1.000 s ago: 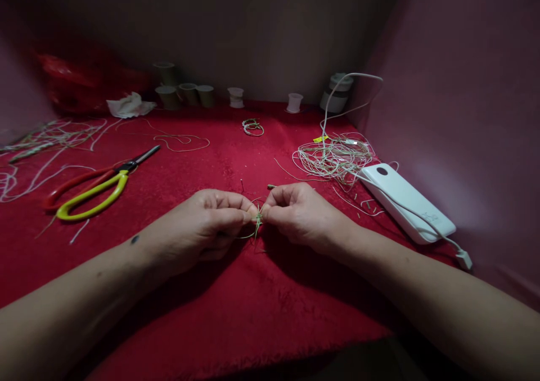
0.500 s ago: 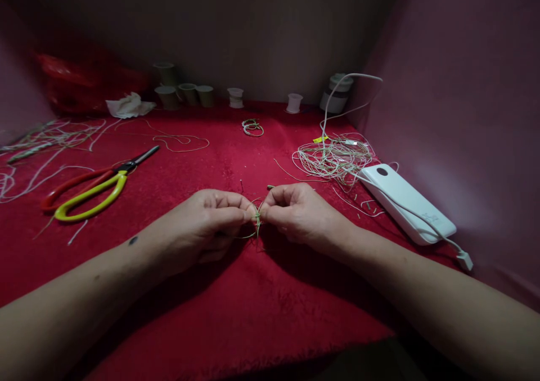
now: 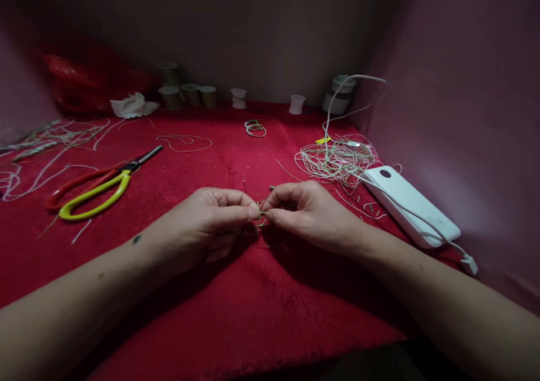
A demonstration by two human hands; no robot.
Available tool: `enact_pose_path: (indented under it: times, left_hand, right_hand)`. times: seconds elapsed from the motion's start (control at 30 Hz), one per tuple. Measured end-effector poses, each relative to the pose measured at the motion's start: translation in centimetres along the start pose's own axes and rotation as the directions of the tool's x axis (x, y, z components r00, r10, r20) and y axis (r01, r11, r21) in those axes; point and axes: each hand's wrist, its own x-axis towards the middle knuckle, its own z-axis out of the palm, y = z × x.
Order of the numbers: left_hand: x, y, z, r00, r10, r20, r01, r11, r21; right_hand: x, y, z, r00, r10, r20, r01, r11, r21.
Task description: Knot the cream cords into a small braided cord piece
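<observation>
a left hand point(image 3: 213, 216) and right hand point(image 3: 314, 215) nearly meet over red cloth point(image 3: 261, 302), thumb and finger of each pinching the fine green cord point(image 3: 261, 221) between them, probably to hold it steady, scissors point(image 3: 125, 173) lying at left.

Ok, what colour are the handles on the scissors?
The scissors have one red handle and one yellow handle, best seen in the head view.

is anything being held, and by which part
Thin green cord, pinched by the left hand and right hand at a small bunch between them; which strand each grips is too small to tell.
</observation>
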Motion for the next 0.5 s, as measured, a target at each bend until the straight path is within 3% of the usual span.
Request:
enact_pose_path:
  times: [0.1,0.2,0.5]
  left_hand:
    - [0.08,-0.07,-0.10,0.999,0.029,0.024,-0.028,0.999,-0.035]
    - [0.20,-0.23,-0.26,0.998,0.057,0.039,-0.055,0.997,-0.050]
    - [0.37,-0.46,-0.42,0.994,0.104,0.039,-0.103,0.994,-0.026]
  right_hand:
    - [-0.21,0.31,-0.27,0.976,-0.211,-0.047,0.190,0.939,-0.287]
    - [-0.44,0.35,-0.24,0.947,-0.318,-0.053,0.259,0.847,-0.464]
    - [-0.46,0.15,0.06,0.952,-0.268,-0.146,0.205,0.917,-0.343]
